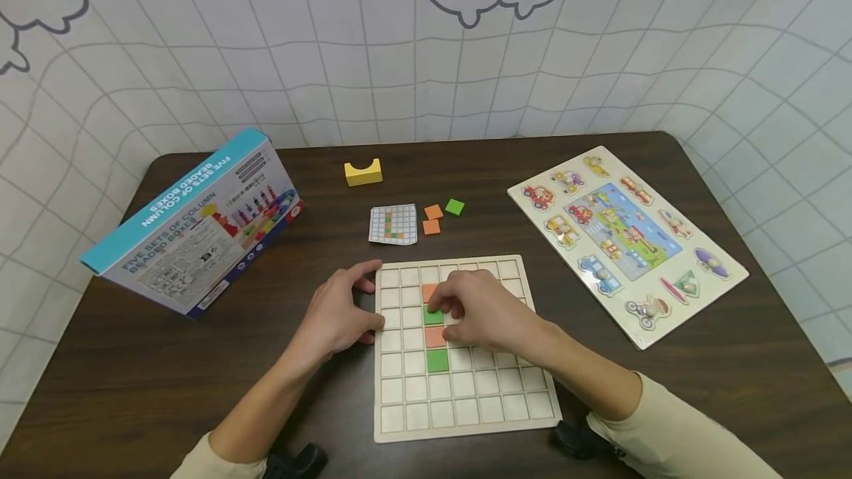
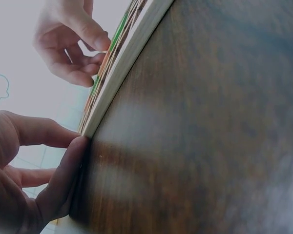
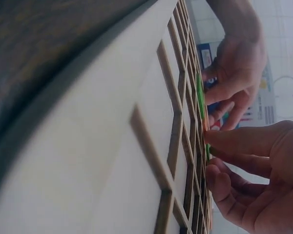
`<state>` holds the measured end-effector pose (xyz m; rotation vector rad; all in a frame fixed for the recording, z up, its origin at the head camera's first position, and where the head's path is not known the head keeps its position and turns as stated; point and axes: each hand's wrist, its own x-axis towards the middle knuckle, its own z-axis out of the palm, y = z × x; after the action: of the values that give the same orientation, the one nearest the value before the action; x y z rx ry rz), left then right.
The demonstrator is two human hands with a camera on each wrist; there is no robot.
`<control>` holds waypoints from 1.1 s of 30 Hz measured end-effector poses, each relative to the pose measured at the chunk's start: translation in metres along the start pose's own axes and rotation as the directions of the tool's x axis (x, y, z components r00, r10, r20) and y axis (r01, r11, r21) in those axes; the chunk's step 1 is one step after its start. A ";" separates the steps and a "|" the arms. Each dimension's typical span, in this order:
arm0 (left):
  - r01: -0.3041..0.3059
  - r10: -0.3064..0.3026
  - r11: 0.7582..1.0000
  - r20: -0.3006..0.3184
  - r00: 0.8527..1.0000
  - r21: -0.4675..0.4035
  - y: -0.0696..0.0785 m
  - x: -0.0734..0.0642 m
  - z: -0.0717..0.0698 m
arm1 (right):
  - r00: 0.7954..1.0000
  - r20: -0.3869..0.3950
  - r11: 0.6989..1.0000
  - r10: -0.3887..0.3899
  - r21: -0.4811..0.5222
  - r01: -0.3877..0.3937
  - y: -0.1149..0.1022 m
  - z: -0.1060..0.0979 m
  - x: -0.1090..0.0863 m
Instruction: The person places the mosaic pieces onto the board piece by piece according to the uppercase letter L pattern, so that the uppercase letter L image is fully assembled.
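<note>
A pale grid board lies on the table with a short column of alternating orange and green square tiles in it. My left hand touches the board's left edge with thumb and fingers spread along it. Over the column, my right hand has its fingers bent, fingertips on the upper green tile and thumb beside the lower orange tile. Below that sits another green tile. The upper orange tile is partly covered by the right hand. In the right wrist view, the right fingertips meet the tiles.
Beyond the board lie a small pattern card, two loose orange tiles, a loose green tile and a yellow block. A toy box stands at left. At right lies a picture knob puzzle.
</note>
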<state>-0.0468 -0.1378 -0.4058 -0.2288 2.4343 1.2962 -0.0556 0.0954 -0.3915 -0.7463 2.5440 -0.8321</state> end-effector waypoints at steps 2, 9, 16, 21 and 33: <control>-0.003 0.003 1.000 0.001 1.000 0.000 0.000 0.000 0.000 | 1.000 -0.001 1.000 0.004 -0.004 -0.004 0.000 0.000 0.000; -0.010 0.010 1.000 -0.003 1.000 0.001 -0.003 0.000 -0.001 | 1.000 -0.010 1.000 0.005 0.000 -0.005 0.000 -0.007 0.003; -0.019 0.019 1.000 -0.008 1.000 -0.001 -0.003 0.000 -0.001 | 0.998 -0.019 0.998 0.052 0.048 -0.051 0.007 -0.025 0.013; -0.019 0.019 1.000 -0.010 1.000 -0.004 -0.002 0.002 0.000 | 0.997 -0.039 0.997 0.064 0.049 -0.062 0.016 -0.038 0.025; -0.021 0.021 1.000 -0.015 1.000 0.003 -0.001 0.000 0.000 | 0.986 -0.117 0.990 0.123 0.086 -0.113 0.036 -0.063 0.059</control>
<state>-0.0464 -0.1382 -0.4069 -0.2142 2.4574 1.3041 -0.1458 0.1130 -0.3758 -0.5294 2.6148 -0.9594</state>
